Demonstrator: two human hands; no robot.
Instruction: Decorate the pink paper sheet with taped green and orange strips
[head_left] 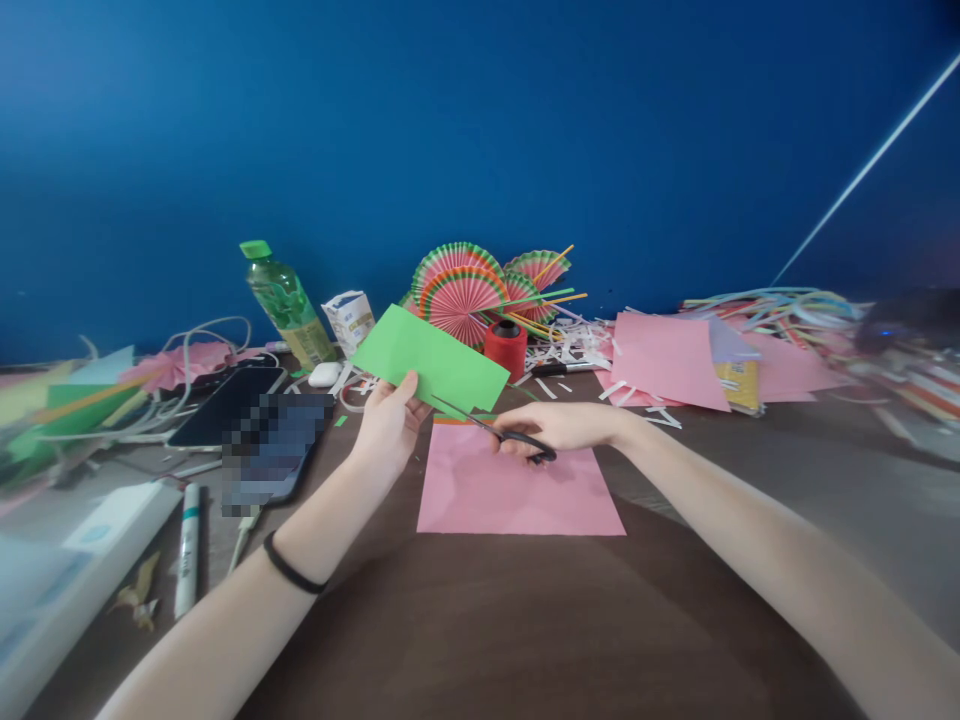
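Between the thumb and fingers of my left hand (390, 425) is a sheet of green paper (427, 360), raised above the table and tilted. My right hand (547, 428) grips black-handled scissors (517, 437), whose blades point left along the lower edge of the green paper. Whether the blades are biting into the paper I cannot tell. Below the hands a pink sheet (517, 500) lies flat on the dark table, with an orange strip (450, 421) at its far edge. Part of that edge is hidden by my right hand and the green paper.
Behind stand pleated paper fans (461, 295), a red spool of thread (505, 350), a small carton (349, 318) and a green-capped bottle (289, 305). Phones (277, 450) and a marker (188, 550) lie left. Pink sheets (664, 355) and white paper scraps are at the back right.
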